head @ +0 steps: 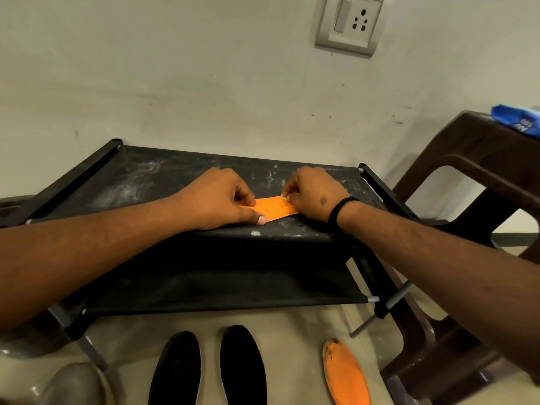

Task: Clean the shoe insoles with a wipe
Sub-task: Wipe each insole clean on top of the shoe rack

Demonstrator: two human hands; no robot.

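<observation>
While an orange insole (273, 208) lies flat on the black rack (163, 182), the left hand (222, 197) presses it down with thumb straight, and the right hand (314, 194) pinches a small white wipe (285, 197) against it — three more insoles lie on the floor.

Insole (276, 208) flat on top shelf of rack (181, 171), between left hand (222, 197) and right hand (314, 195). Rack against wall. On floor before rack: two insoles side by side (178, 372) (244, 366), third insole (346, 375) to their right. Chair (467, 182) right of rack, packet (518, 121) on it.
</observation>
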